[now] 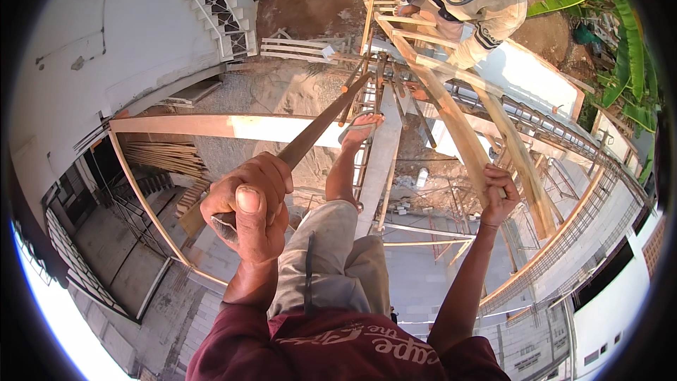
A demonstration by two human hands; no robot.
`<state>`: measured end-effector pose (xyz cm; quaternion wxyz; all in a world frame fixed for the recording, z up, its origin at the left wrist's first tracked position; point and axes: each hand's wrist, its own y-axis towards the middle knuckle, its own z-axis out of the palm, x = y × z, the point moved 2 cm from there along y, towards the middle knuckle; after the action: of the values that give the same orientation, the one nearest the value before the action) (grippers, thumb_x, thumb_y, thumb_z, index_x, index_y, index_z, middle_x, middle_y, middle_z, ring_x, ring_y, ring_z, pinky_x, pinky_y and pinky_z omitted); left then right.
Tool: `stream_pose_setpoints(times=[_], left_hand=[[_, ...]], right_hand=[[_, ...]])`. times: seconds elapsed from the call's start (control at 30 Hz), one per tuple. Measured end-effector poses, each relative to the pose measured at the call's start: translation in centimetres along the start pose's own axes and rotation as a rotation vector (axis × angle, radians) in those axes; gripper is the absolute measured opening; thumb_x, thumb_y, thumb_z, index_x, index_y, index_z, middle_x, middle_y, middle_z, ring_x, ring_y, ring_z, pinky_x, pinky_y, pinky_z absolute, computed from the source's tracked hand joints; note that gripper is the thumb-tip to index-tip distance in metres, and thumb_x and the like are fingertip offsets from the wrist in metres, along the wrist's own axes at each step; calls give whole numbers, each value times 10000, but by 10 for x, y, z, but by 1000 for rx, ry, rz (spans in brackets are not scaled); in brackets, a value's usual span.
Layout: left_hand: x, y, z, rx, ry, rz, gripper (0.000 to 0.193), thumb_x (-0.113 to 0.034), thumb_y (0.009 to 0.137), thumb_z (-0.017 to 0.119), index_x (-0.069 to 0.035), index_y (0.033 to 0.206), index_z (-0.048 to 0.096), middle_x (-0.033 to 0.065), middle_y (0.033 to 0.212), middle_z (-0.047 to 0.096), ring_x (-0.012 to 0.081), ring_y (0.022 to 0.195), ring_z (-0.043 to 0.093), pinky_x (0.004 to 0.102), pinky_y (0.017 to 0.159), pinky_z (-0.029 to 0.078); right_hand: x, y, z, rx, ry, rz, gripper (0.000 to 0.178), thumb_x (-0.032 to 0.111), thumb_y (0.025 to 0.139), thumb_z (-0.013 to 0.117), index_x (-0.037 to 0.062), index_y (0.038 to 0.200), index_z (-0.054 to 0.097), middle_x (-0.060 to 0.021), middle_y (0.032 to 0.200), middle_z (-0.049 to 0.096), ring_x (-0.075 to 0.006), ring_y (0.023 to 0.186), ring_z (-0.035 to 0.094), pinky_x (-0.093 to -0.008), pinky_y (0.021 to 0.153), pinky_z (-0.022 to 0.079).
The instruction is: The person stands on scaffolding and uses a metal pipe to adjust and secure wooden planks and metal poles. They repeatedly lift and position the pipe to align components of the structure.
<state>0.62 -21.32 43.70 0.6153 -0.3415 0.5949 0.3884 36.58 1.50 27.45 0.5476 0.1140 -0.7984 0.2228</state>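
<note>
Dark rods (425, 127) lie across the narrow grey beam (381, 176).

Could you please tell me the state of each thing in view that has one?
Left hand: closed around the dark bar.
Dark bar: held aslant, pointing away from the person.
Right hand: fingers curled on the light wooden beam.
Light wooden beam: aslant, near end at the right hand.
Sandal: worn on a foot.
Thin poles: lying piled.
</note>
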Motion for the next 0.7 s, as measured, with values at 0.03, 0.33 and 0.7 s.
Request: stream_pose_setpoints(times=[0.03,0.33,0.7], left_hand=[[-5,5,-9,-73,-53,-22,465,-235,1040,565,-77,618,452,16,530,422,141,490,388,343,552,399],[8,15,-49,-580,-40,-41,515,-208,1070,559,-160,595,365,-28,523,340,86,494,298,303,595,385],[132,-3,-33,-853,8,-189,495,-310,996,727,-148,655,407,-11,605,452,94,595,394,287,609,367]], right_hand=[[-3,1,0,-13,-28,31,98,-32,674,584,-20,766,614,-158,945,719,-308,1037,688,-439,1014,492],[-13,0,-1,17,-37,-54,59,-37,732,576,-13,763,619,-166,963,719,-314,1054,690,-454,1024,495],[-18,-1,-2,21,-31,-51,57,-6,783,581,-19,766,634,-184,969,730,-338,1057,700,-460,1006,515]])
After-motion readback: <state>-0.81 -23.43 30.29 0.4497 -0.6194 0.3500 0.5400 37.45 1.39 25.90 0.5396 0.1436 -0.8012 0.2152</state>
